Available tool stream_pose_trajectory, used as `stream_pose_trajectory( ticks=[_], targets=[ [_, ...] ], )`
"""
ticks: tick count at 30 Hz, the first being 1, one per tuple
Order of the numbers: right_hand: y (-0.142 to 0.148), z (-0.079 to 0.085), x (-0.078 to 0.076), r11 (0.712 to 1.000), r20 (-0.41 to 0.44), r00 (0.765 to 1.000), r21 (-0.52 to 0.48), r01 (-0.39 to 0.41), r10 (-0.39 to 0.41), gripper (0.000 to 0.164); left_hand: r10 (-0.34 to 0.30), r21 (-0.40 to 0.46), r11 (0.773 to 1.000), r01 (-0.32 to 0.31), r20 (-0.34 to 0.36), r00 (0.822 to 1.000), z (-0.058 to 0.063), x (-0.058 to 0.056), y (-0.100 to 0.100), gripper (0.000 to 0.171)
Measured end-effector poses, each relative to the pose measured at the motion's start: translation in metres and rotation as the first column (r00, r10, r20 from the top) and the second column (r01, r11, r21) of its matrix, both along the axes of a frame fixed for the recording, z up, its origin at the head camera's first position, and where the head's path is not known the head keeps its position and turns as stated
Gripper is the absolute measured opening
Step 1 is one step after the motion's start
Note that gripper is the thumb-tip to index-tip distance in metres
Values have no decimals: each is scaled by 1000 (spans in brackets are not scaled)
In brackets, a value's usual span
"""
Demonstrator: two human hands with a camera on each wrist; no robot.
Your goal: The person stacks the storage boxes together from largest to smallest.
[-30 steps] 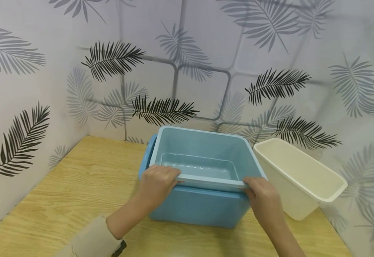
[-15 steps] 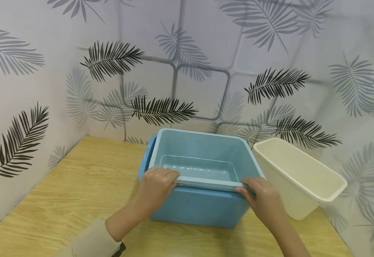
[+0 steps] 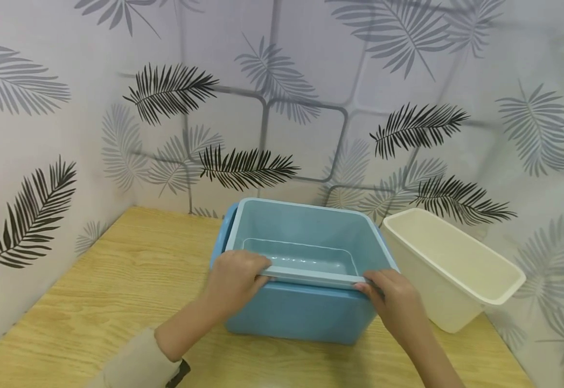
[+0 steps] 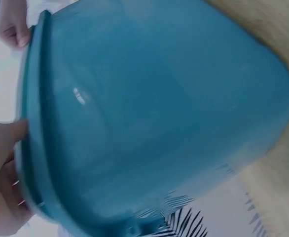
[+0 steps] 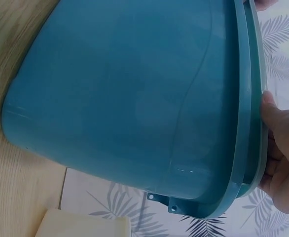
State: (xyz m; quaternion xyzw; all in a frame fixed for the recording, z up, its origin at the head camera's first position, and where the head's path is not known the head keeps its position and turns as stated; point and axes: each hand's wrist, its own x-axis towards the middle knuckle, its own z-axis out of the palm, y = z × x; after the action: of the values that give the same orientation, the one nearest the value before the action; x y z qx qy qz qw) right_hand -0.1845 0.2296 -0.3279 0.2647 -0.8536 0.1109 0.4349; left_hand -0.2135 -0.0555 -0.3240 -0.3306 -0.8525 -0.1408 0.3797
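Note:
A pale blue plastic bin (image 3: pixel 301 223) sits nested inside a darker blue bin (image 3: pixel 301 315) on the wooden table, its rim standing above the outer one. At the near left of the pale rim, my left hand (image 3: pixel 235 277) grips with fingers over the edge and thumb in front. My right hand (image 3: pixel 398 302) pinches the same rim near its right front corner, thumb below. In the left wrist view the outer bin's smooth wall (image 4: pixel 159 98) fills the picture. The right wrist view shows a narrow gap between the two rims beside my right thumb.
A cream rectangular bin (image 3: pixel 456 258) stands at the right, close beside the blue pair and against the wall. The wooden table (image 3: pixel 117 291) extends to the left. A leaf-patterned wall (image 3: pixel 311 145) closes off the back and sides.
The pale blue bin has sunk slightly lower into the darker one. My right thumb has shifted left along the front under the rim; the left hand has stayed nearly in place.

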Motion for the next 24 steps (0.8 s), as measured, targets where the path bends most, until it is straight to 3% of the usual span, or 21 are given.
stream_pose_trajectory(
  ticks=[5,8,15,24],
  targets=[
    [1,-2,0,1000,-1,1000,-12,-15,15,48,19,-31,999,-13,202,979,9,3,-2,24],
    [1,-5,0,1000,6,1000,-15,-21,21,48,31,-39,999,-21,248,968,9,4,-2,24],
    [1,-8,1,1000,42,999,-18,-6,7,29,49,-38,998,-41,231,972,3,7,-1,23],
    [-2,-10,4,1000,66,998,-19,9,-8,25,21,-3,1000,-21,177,984,-3,7,-2,21]
  ],
)
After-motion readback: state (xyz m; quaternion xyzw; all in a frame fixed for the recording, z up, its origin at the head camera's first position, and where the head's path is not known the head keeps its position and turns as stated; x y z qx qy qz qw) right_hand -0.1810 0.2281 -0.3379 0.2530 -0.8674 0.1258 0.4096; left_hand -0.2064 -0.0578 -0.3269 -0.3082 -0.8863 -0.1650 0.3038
